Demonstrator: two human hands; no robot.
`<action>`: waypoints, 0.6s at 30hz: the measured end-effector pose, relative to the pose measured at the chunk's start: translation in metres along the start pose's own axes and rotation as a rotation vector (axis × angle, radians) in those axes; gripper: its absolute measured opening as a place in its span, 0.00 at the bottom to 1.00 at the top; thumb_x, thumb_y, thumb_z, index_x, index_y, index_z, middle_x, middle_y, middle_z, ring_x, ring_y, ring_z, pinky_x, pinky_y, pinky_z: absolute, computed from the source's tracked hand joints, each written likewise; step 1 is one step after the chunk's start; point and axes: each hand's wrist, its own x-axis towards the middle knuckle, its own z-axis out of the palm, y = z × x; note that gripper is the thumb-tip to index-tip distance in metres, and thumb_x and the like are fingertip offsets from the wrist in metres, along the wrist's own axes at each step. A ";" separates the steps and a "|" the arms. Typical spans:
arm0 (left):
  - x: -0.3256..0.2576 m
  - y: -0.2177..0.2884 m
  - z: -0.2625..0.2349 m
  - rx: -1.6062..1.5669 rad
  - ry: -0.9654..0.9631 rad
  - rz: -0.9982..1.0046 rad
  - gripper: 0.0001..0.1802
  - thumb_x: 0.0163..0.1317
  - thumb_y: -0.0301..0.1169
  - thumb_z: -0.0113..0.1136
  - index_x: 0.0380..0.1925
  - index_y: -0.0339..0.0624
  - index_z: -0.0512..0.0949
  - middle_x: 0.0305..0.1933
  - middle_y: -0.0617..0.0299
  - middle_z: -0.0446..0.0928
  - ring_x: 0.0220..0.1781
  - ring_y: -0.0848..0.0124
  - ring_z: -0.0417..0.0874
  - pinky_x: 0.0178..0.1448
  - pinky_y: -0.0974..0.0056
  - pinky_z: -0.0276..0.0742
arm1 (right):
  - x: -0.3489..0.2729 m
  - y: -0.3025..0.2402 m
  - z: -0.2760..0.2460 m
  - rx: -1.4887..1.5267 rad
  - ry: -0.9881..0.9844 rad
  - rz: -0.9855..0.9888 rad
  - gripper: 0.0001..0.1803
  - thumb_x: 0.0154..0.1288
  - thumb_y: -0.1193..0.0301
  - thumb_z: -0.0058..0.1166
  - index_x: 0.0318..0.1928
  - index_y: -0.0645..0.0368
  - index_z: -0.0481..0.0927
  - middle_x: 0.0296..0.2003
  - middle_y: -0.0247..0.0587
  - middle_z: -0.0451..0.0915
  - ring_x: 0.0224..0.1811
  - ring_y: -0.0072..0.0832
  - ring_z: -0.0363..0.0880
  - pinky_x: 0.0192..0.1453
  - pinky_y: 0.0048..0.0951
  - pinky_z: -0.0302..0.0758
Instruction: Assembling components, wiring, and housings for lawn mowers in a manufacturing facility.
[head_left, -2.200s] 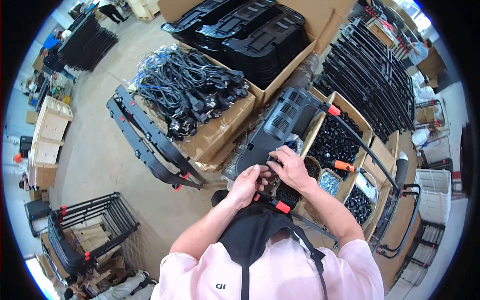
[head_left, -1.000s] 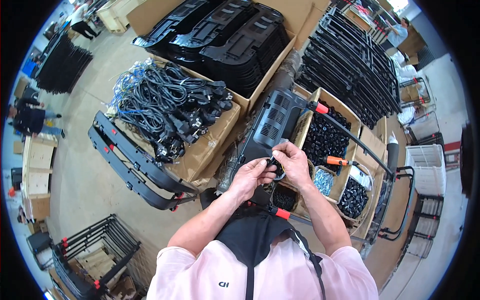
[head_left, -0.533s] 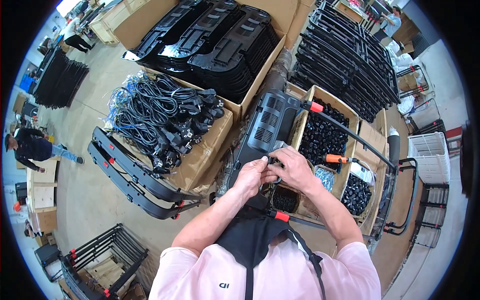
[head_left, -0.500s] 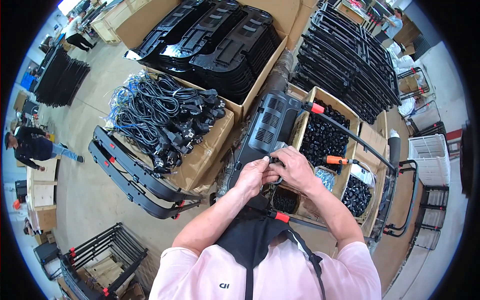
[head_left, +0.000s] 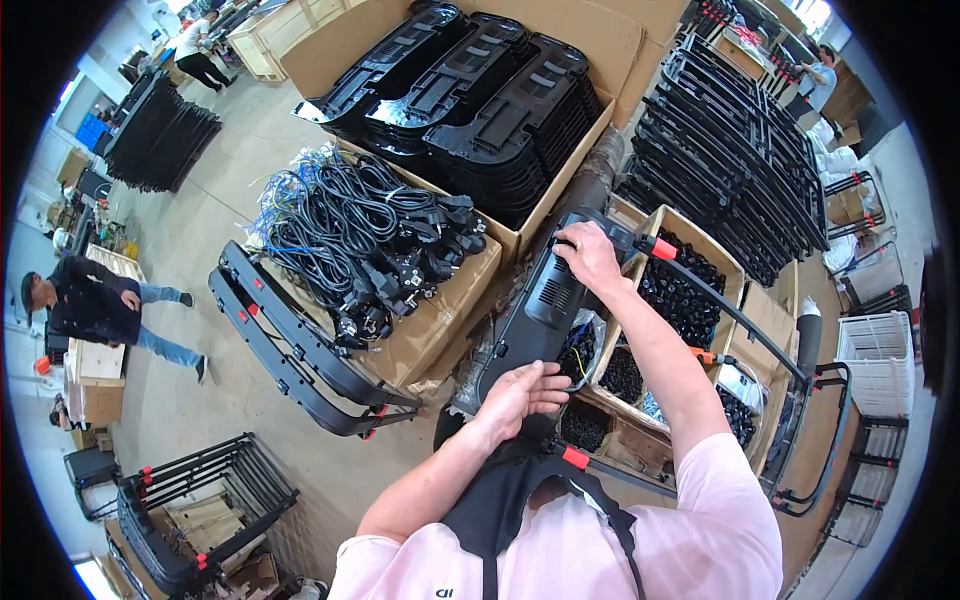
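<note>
Between the cardboard boxes, a long black plastic panel (head_left: 540, 310) lies lengthwise; right hand (head_left: 590, 255) grips its far end, left hand (head_left: 520, 390) rests flat (fingers spread) near. Probably stiff, light; best held by both ends.

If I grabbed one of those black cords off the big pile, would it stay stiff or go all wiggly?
Probably wiggly: the black cords lie in loose loops and curves on the cardboard box, so they bend easily. One likely would not come alone, since they look tangled together. The plug ends look chunky, so they would probably dangle and swing.
</note>
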 end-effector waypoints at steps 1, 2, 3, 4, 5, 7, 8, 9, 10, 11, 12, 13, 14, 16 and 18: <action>-0.004 -0.003 -0.002 -0.006 0.013 0.002 0.25 0.86 0.45 0.45 0.66 0.36 0.75 0.58 0.52 0.86 0.51 0.64 0.90 0.55 0.60 0.87 | 0.004 -0.001 0.005 -0.007 -0.038 -0.038 0.14 0.61 0.68 0.67 0.44 0.63 0.90 0.44 0.47 0.88 0.54 0.48 0.82 0.64 0.44 0.78; -0.009 -0.005 -0.004 -0.012 0.028 0.006 0.25 0.87 0.45 0.44 0.66 0.37 0.75 0.58 0.52 0.86 0.52 0.64 0.90 0.55 0.60 0.87 | 0.007 -0.003 0.009 0.003 -0.039 -0.047 0.14 0.61 0.68 0.67 0.44 0.63 0.90 0.44 0.47 0.88 0.54 0.48 0.82 0.64 0.44 0.78; -0.011 -0.008 -0.008 -0.016 0.034 0.015 0.26 0.86 0.46 0.46 0.67 0.36 0.75 0.58 0.52 0.86 0.52 0.64 0.89 0.55 0.60 0.87 | 0.010 -0.006 0.014 -0.018 -0.029 -0.078 0.14 0.61 0.68 0.67 0.44 0.62 0.90 0.43 0.47 0.87 0.53 0.48 0.82 0.64 0.44 0.78; -0.011 -0.012 -0.009 -0.020 0.054 0.029 0.26 0.86 0.46 0.46 0.67 0.36 0.75 0.58 0.52 0.86 0.52 0.64 0.89 0.55 0.60 0.87 | 0.014 -0.008 0.019 -0.033 -0.021 -0.115 0.13 0.61 0.68 0.66 0.43 0.62 0.90 0.42 0.47 0.86 0.53 0.49 0.82 0.63 0.43 0.78; -0.013 -0.014 -0.011 -0.023 0.056 0.051 0.26 0.85 0.46 0.48 0.67 0.36 0.75 0.57 0.52 0.86 0.51 0.64 0.90 0.54 0.60 0.88 | 0.020 -0.010 0.024 -0.036 -0.041 -0.186 0.14 0.59 0.67 0.67 0.43 0.62 0.90 0.41 0.47 0.85 0.53 0.48 0.82 0.62 0.43 0.78; -0.012 -0.016 -0.007 -0.022 0.047 0.084 0.27 0.85 0.47 0.50 0.66 0.35 0.76 0.56 0.51 0.87 0.49 0.65 0.91 0.53 0.61 0.89 | 0.017 -0.005 0.017 -0.091 0.008 -0.269 0.13 0.59 0.66 0.68 0.41 0.61 0.91 0.42 0.47 0.86 0.53 0.48 0.82 0.61 0.43 0.78; -0.009 -0.017 -0.004 -0.013 0.012 0.104 0.26 0.85 0.47 0.48 0.66 0.35 0.76 0.55 0.52 0.87 0.48 0.66 0.91 0.52 0.60 0.89 | 0.015 0.002 0.013 -0.175 -0.006 -0.415 0.14 0.59 0.67 0.68 0.44 0.61 0.90 0.43 0.48 0.86 0.53 0.48 0.82 0.61 0.44 0.78; -0.004 -0.021 -0.005 0.008 0.035 0.115 0.27 0.84 0.48 0.49 0.65 0.36 0.77 0.56 0.53 0.87 0.46 0.67 0.90 0.50 0.61 0.89 | 0.012 -0.009 0.014 -0.162 0.006 -0.301 0.19 0.59 0.69 0.68 0.51 0.61 0.88 0.43 0.50 0.85 0.53 0.49 0.81 0.61 0.46 0.78; -0.001 -0.024 -0.006 -0.006 0.014 0.124 0.26 0.83 0.46 0.53 0.65 0.37 0.77 0.54 0.53 0.87 0.46 0.66 0.91 0.50 0.61 0.90 | 0.011 -0.018 0.008 -0.183 -0.057 -0.277 0.24 0.60 0.71 0.68 0.58 0.60 0.84 0.43 0.51 0.85 0.52 0.50 0.81 0.60 0.47 0.77; 0.003 -0.026 0.000 -0.010 0.013 0.100 0.25 0.83 0.47 0.52 0.64 0.38 0.77 0.53 0.54 0.87 0.44 0.67 0.91 0.46 0.63 0.90 | 0.008 -0.016 0.004 -0.191 -0.093 -0.268 0.24 0.61 0.73 0.67 0.59 0.62 0.82 0.43 0.51 0.84 0.50 0.51 0.80 0.58 0.49 0.77; 0.007 -0.030 0.006 -0.020 0.011 0.095 0.25 0.83 0.47 0.51 0.65 0.38 0.76 0.51 0.56 0.87 0.41 0.69 0.91 0.42 0.65 0.89 | 0.006 -0.013 0.001 -0.184 -0.118 -0.279 0.22 0.62 0.75 0.65 0.58 0.64 0.83 0.43 0.52 0.84 0.49 0.52 0.80 0.57 0.50 0.76; 0.014 -0.035 0.009 -0.010 0.005 0.097 0.25 0.84 0.47 0.50 0.65 0.39 0.76 0.50 0.57 0.87 0.40 0.70 0.90 0.42 0.65 0.89 | 0.004 -0.014 -0.003 -0.215 -0.120 -0.270 0.22 0.63 0.75 0.64 0.58 0.65 0.82 0.43 0.53 0.84 0.50 0.53 0.80 0.57 0.50 0.76; 0.017 -0.035 0.017 0.032 -0.002 0.098 0.24 0.84 0.47 0.49 0.64 0.39 0.76 0.49 0.57 0.87 0.39 0.70 0.90 0.41 0.66 0.89 | 0.000 -0.010 -0.007 -0.245 -0.117 -0.280 0.22 0.63 0.76 0.64 0.58 0.66 0.82 0.43 0.53 0.84 0.50 0.53 0.80 0.56 0.50 0.77; 0.020 -0.035 0.028 0.087 -0.025 0.066 0.24 0.84 0.47 0.50 0.63 0.39 0.77 0.50 0.56 0.87 0.41 0.70 0.90 0.41 0.66 0.88 | -0.007 -0.002 -0.011 -0.251 -0.163 -0.211 0.23 0.64 0.75 0.63 0.60 0.64 0.82 0.47 0.53 0.85 0.52 0.53 0.80 0.58 0.50 0.77; 0.020 -0.036 0.030 0.082 -0.003 0.070 0.23 0.83 0.45 0.52 0.61 0.37 0.78 0.52 0.54 0.88 0.44 0.68 0.90 0.45 0.64 0.89 | -0.009 -0.019 -0.022 -0.161 -0.112 -0.151 0.24 0.65 0.73 0.63 0.61 0.62 0.82 0.52 0.52 0.85 0.55 0.52 0.81 0.62 0.49 0.77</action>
